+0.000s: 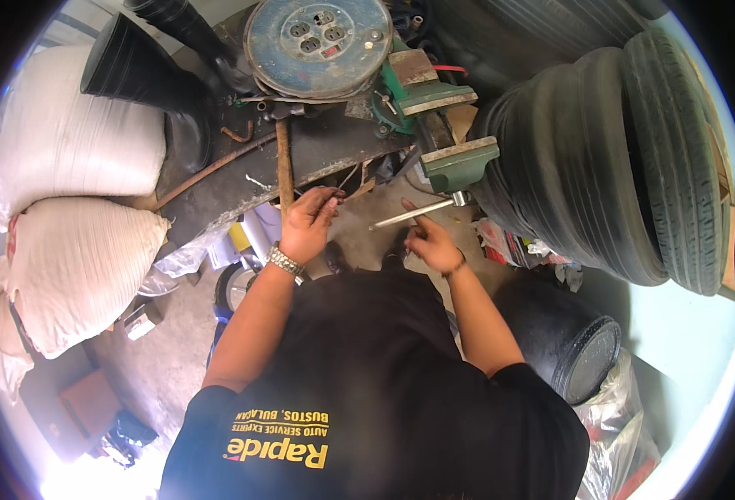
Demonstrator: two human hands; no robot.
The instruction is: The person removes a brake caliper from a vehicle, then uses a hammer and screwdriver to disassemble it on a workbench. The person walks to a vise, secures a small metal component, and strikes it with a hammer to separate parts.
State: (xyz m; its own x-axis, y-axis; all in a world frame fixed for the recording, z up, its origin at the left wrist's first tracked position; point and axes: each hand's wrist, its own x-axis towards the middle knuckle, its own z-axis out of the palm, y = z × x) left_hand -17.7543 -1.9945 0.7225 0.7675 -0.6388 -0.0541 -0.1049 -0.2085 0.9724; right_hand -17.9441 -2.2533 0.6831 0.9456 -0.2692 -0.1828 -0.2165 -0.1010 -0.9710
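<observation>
My left hand (305, 223) is closed in a pinch beside the lower end of a wooden hammer handle (284, 162). Something small and dark shows at its fingertips, too unclear to name. Below the green bench vise (459, 167), a silver bar that looks like the vise handle (409, 215) slants down to the left. My right hand (432, 246) is at this bar, its index finger reaching up behind it and the other fingers curled. The vise jaws stand apart, with no workpiece visible between them. The hammer lies on the dark bench top (225, 179).
A blue cord reel (317, 42) and black rubber boots (146, 83) stand on the bench. Stacked tires (580, 158) crowd the right side, above a black drum (580, 354). Full white sacks (75, 125) sit at the left. A rusty rod (213, 171) lies across the bench.
</observation>
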